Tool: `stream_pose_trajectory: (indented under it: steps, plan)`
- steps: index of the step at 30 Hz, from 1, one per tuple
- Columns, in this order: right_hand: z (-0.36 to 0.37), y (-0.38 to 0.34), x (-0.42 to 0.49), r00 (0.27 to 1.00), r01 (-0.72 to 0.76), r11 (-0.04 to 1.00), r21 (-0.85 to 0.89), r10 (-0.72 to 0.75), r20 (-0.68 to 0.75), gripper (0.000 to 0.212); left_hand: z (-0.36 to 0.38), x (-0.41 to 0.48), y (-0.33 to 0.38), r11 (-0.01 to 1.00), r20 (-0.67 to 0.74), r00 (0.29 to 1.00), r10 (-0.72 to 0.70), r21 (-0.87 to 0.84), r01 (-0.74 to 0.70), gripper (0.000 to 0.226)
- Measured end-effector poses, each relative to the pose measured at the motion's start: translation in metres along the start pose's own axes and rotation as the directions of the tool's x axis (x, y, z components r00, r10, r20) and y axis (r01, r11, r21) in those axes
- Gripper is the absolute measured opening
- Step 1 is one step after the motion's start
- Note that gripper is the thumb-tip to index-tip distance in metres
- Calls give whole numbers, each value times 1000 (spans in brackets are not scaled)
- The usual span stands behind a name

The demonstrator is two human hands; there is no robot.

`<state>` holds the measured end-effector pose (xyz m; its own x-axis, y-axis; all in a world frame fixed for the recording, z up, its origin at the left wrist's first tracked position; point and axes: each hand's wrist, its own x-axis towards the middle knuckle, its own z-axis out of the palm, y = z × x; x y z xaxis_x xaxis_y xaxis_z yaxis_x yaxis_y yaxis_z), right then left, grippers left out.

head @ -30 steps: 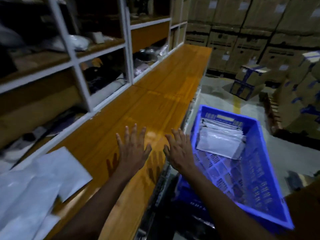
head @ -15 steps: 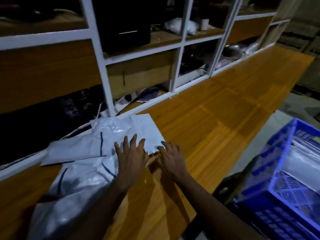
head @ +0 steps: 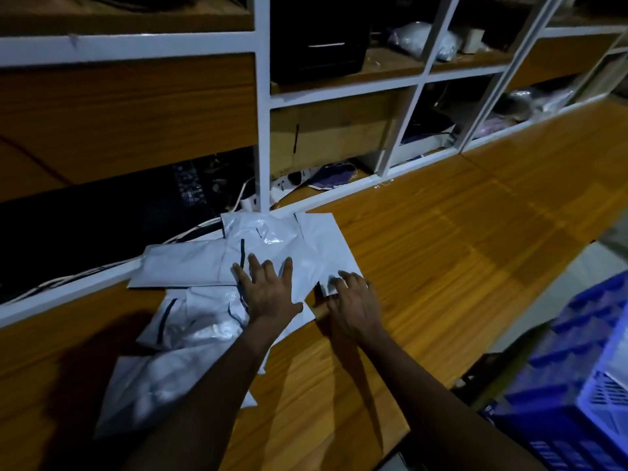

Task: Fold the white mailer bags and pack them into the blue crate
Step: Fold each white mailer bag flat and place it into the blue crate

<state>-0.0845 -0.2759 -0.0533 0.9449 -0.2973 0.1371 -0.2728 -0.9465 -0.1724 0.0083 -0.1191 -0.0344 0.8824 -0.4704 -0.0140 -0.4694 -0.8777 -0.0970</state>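
Observation:
Several white mailer bags [head: 316, 246] lie in a loose overlapping pile on the wooden counter [head: 458, 253], against the white shelf frame. My left hand [head: 268, 288] lies flat on the top bag with fingers spread. Just to its right, my right hand [head: 353, 300] has its fingers curled over the near right corner of that same bag. The blue crate [head: 584, 375] stands at the lower right, beside the counter and partly cut off by the frame edge.
A white-framed shelf unit [head: 261, 96] with wooden boards runs along the back of the counter, holding dark boxes, cables and plastic-wrapped items. The counter's front edge [head: 530, 321] drops off to the right, toward the crate and the floor.
The view has swung left from the crate to the bag pile. Both hands moved from above the bare counter onto the top bag; the right hand now reaches its corner.

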Motion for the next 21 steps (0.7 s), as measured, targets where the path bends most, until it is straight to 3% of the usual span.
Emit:
stream_pose_trajectory:
  steps: [4, 9, 16, 21]
  plan:
    - [-3, 7, -6, 1000, -1, 999, 32, 1, -10, 55, -3, 1, 5, 1000, 10, 1000, -15, 6, 15, 98]
    - [-10, 21, -20, 995, -45, 995, 94, 53, -83, 51, -12, -15, 8, 997, -6, 999, -39, -67, 39, 81]
    - [-8, 45, -54, 992, -94, 978, 188, 107, -62, 61, -11, -56, 34, 988, -155, 986, 67, -127, -87, 75]
    - [-7, 57, -79, 990, -82, 966, 246, 106, -89, 52, 5, -81, 58, 956, -232, 955, 183, -184, -228, 70]
